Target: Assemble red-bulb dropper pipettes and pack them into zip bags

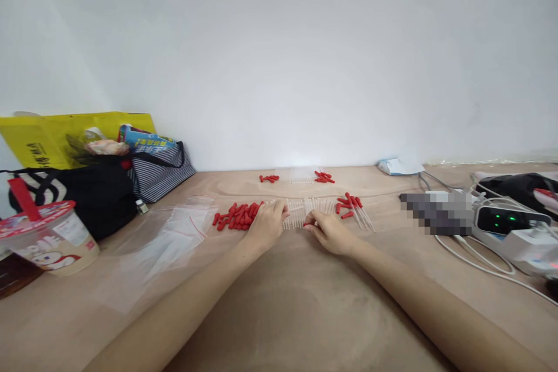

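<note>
My left hand (267,223) is beside a heap of red rubber dropper bulbs (238,216), its fingers curled together at the edge of a row of thin clear tubes (296,215). What they hold, if anything, is hidden. Across the row, my right hand (329,232) pinches at the near ends of the tubes, and a bit of red shows at its fingertips, looking like a bulb. To its right lie several clear tubes with red bulbs fitted (358,209), and a few loose red bulbs (347,215) next to them.
Two small groups of red bulbs (269,178) (324,176) flank more tubes near the wall. Clear zip bags (178,232) lie left, by a drink cup (65,244) and a striped bag (163,171). A power strip (505,221) with white cables sits right.
</note>
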A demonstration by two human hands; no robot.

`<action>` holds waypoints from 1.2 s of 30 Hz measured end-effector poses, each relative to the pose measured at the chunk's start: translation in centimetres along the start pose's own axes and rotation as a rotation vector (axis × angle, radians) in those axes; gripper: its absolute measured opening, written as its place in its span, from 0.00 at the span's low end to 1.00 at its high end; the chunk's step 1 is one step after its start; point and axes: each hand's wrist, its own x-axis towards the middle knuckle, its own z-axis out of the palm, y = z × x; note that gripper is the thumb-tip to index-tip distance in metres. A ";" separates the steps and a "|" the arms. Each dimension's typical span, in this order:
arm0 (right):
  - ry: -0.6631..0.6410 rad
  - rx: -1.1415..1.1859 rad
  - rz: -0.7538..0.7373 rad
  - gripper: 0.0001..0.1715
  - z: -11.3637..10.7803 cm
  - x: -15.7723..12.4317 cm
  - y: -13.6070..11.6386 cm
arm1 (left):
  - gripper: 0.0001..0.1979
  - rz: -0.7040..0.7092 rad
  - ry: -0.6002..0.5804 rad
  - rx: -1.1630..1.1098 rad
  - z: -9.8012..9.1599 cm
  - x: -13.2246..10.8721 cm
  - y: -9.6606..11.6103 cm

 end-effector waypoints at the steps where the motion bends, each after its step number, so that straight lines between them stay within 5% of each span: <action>1: 0.018 0.016 -0.001 0.03 0.3 -0.1 0.0 | 0.07 0.084 0.023 -0.033 -0.1 -1.0 -0.6; 7: 0.033 0.035 -0.092 0.08 1.8 -0.6 -0.4 | 0.11 0.246 0.065 -0.210 0.2 -4.4 -2.6; 22: 0.063 0.163 -0.089 0.03 1.9 -1.0 -1.8 | 0.12 0.297 0.031 -0.268 0.8 -4.4 -2.5; 36: 0.047 0.113 -0.163 0.11 2.0 -1.4 -1.5 | 0.18 0.462 0.064 -0.212 1.1 -4.4 -2.5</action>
